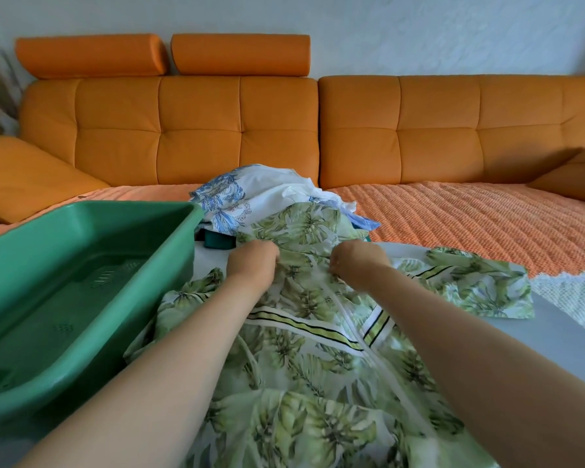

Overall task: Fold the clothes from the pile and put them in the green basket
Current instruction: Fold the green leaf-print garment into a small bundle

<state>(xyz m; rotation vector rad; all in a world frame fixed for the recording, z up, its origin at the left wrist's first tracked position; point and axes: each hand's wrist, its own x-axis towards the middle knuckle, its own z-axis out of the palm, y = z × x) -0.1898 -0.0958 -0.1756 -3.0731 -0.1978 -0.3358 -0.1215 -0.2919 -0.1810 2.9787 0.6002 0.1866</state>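
Left hand (252, 261) and right hand (357, 261) both gripped the leaf-print garment (301, 349) at its far end. Its long axis ran toward me. The green basket (81, 214) sat nearer my left.

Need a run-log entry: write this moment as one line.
left hand: grips green leaf-print fabric garment | right hand: pinches it | green plastic basket: no clothes visible | white-and-blue floral cloth pile: behind garment
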